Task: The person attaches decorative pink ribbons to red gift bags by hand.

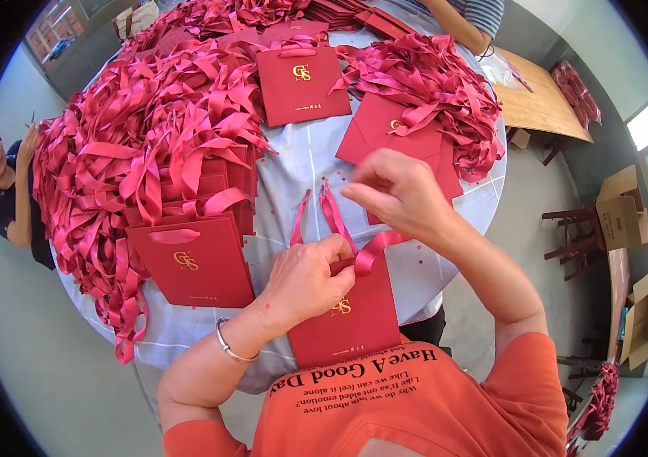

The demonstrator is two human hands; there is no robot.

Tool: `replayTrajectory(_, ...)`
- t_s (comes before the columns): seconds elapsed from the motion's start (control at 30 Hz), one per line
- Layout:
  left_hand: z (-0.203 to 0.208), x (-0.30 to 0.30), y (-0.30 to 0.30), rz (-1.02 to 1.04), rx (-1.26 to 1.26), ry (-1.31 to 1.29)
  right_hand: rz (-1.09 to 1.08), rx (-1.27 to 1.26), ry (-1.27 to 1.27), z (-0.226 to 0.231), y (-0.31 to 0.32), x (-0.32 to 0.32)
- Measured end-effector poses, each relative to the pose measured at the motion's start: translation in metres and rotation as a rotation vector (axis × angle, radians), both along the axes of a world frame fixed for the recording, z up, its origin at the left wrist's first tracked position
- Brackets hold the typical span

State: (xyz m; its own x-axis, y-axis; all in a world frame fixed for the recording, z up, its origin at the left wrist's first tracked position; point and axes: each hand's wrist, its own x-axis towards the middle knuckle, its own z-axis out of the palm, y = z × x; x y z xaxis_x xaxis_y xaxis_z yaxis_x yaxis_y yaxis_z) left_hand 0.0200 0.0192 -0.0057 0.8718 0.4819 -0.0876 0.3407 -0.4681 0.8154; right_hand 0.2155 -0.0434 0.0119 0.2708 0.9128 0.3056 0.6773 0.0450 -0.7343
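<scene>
A red paper gift bag [362,324] with a gold emblem lies in front of me at the near edge of the table. My left hand [310,278] is closed on its top edge, thumb on the front, where a pink-red satin ribbon [373,251] passes through. Two ribbon ends [327,204] stretch away from the bag over the white cloth. Above and to the right hovers my right hand [400,190], apart from the bag, its fingers curled in together. Whether something small is pinched in them is hidden.
Ribbon-handled red bags are heaped at the left [156,145] and the right [438,91] of the cloth-covered table [286,164]. A single bag [305,87] lies between them. One person [11,183] is at the far left, another [465,23] at the back. Cardboard boxes [621,209] stand at right.
</scene>
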Motion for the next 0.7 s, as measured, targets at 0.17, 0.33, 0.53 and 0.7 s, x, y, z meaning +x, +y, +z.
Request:
replayTrajectory(0.17,0.004,0.002,0.001,-0.011,0.007,0.040,0.018,-0.290,-0.034,0.000,-0.056,-0.015)
replayTrajectory(0.33,0.002,0.001,0.006,-0.026,-0.142,0.045,-0.198,-0.215,0.189,-0.005,-0.059,-0.030)
replayTrajectory(0.53,-0.015,-0.002,0.013,-0.094,-0.397,-0.089,-0.053,-0.056,0.078,-0.005,-0.072,-0.047)
replayTrajectory(0.7,-0.014,0.000,0.015,-0.105,-0.470,0.001,-0.021,-0.068,0.126,-0.002,-0.057,-0.052)
